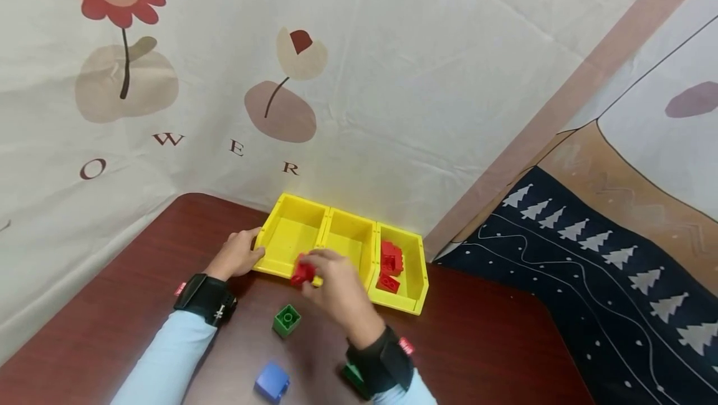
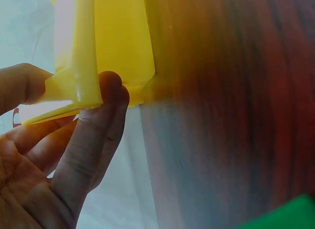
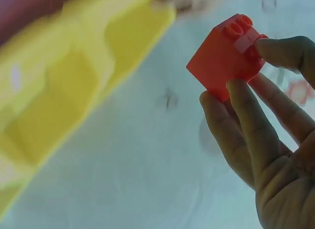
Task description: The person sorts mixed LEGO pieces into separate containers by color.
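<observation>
A yellow tray (image 1: 288, 233) with three compartments stands against the back of the table. My left hand (image 1: 237, 255) grips its left end, thumb and fingers on either side of the yellow wall (image 2: 86, 51) in the left wrist view. Between the thumb and fingers of my right hand (image 1: 339, 286) is a red toy brick (image 3: 221, 66), its studs partly covered by the thumb. In the head view that hand is over the tray's front edge, hiding part of the middle compartment. Red bricks (image 1: 391, 258) lie in the right compartment.
On the brown table (image 1: 477, 343), a green brick (image 1: 287, 320) sits in front of the tray, with a blue brick (image 1: 272, 382) nearer. Another green brick (image 1: 354, 381) is partly hidden by my right wrist. A printed cloth (image 1: 392, 81) hangs directly behind the tray.
</observation>
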`<state>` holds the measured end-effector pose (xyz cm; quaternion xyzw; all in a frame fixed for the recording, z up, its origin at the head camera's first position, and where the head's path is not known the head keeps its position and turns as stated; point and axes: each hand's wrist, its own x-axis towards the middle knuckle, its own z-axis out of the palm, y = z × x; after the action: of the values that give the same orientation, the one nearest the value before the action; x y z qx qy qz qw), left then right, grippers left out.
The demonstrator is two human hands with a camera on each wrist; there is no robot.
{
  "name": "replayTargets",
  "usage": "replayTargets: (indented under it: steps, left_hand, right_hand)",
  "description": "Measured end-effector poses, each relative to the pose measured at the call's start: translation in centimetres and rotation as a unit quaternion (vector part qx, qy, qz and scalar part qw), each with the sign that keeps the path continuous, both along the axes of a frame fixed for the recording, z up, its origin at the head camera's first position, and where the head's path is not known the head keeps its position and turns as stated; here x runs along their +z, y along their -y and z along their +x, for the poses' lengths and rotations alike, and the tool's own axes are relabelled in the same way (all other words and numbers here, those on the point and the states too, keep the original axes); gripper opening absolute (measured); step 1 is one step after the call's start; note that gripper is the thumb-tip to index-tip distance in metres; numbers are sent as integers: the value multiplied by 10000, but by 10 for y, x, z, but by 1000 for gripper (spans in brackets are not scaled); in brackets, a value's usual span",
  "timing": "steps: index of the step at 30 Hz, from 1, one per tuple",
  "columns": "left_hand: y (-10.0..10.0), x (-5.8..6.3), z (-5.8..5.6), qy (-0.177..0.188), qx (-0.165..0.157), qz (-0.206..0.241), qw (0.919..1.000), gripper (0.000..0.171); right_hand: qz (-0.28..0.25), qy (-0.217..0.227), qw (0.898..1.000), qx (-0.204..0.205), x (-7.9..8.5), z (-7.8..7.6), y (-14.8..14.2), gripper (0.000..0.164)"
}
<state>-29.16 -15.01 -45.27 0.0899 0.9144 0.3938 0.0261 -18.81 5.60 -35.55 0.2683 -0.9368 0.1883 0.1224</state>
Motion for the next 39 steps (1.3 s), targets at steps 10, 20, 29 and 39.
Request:
replayTargets:
  steps: [10,20,29,39]
  left_hand:
    - [1,1,-3,110,22,-89,9999,55]
    - [-1,1,-2,97,23,-81,9999,54]
    - [-2,1,-1,188,18,-97,9998,55]
    - [-2,1,0,28,8,-49,10000,55]
  right_hand:
    - [-526,-267,9916,-1149,18,-32,-76,31]
    - [-187,781,9656,-2472,0,-57,-128,37]
    - [-6,1475,9506,-2732,-36,-70,-152,34]
    - [169,1663,9475,-2725,-52,-77,-153,36]
